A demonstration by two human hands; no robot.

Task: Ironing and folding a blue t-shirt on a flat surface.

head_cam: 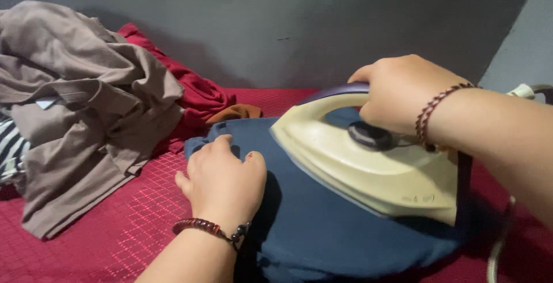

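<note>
My right hand (403,96) grips the purple handle of a cream electric iron (368,171), which rests flat on a dark blue garment (322,234). The iron's tip points left, toward the garment's upper edge. My left hand (222,182) lies on the blue garment's left side, fingers curled down against the cloth, holding it in place beside the iron. Both wrists wear beaded bracelets.
A red patterned cloth (109,231) covers the surface. A heap of brown-grey clothes (86,110) lies at the left over a dark red garment (196,96), an orange piece (239,112) and a striped one (10,150). The iron's cord (498,242) trails right. A grey wall stands behind.
</note>
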